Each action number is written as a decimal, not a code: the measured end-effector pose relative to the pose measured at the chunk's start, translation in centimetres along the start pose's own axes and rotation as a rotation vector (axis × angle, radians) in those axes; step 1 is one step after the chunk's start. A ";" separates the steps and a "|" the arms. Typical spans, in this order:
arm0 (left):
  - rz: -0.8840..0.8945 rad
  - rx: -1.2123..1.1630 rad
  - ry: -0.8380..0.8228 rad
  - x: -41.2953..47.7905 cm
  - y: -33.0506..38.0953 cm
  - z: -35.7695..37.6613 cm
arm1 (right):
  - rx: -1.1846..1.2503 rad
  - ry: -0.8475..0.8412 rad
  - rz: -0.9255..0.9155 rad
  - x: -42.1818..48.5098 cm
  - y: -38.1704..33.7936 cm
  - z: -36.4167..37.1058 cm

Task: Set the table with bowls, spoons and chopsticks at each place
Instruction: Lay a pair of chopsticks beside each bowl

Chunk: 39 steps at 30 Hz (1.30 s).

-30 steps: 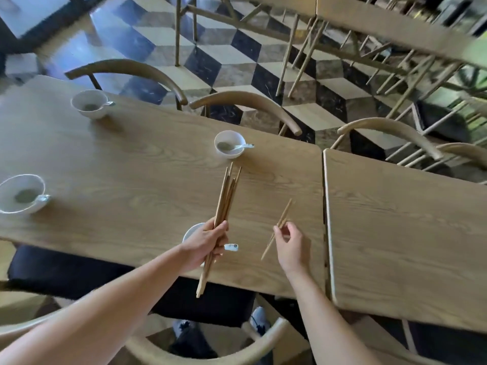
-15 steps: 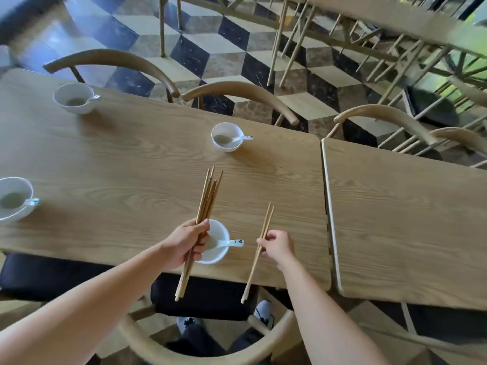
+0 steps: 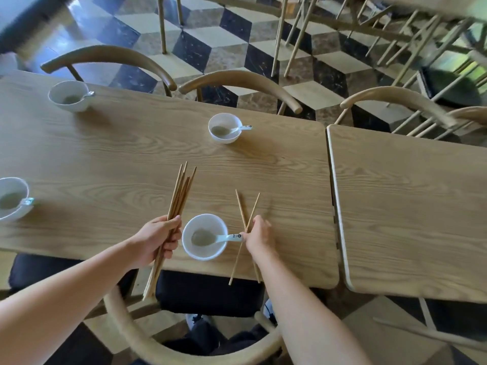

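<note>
A white bowl with a spoon in it stands at the near edge of the wooden table. My left hand grips a bundle of several chopsticks just left of that bowl. My right hand holds a crossed pair of chopsticks right of the bowl, their lower ends sticking out past the table edge. Three more bowls with spoons stand at the far middle, far left and left edge.
A second wooden table adjoins on the right, with a narrow gap between. Curved wooden chairs stand along the far side and one right below me with a black seat. The floor is chequered tile.
Both hands have drawn back toward the near edge. The near bowl now shows fully between them. The pair in my right hand has spread into a cross beside the bowl.
</note>
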<state>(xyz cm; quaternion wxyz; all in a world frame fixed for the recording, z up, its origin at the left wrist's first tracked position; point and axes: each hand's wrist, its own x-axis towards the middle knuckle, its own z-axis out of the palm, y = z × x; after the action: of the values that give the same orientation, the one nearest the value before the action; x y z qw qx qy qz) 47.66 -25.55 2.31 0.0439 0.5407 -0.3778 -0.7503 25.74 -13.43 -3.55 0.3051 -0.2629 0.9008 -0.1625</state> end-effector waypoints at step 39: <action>-0.018 0.071 0.003 0.0 0.5 2.8 | 0.003 0.060 -0.021 -1.1 2.0 -0.4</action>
<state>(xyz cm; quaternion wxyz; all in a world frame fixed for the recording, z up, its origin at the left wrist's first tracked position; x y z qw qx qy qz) 45.14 -24.46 3.04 0.0185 0.5465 -0.3993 -0.7359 25.52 -11.14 -3.64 0.2766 -0.2667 0.9065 -0.1749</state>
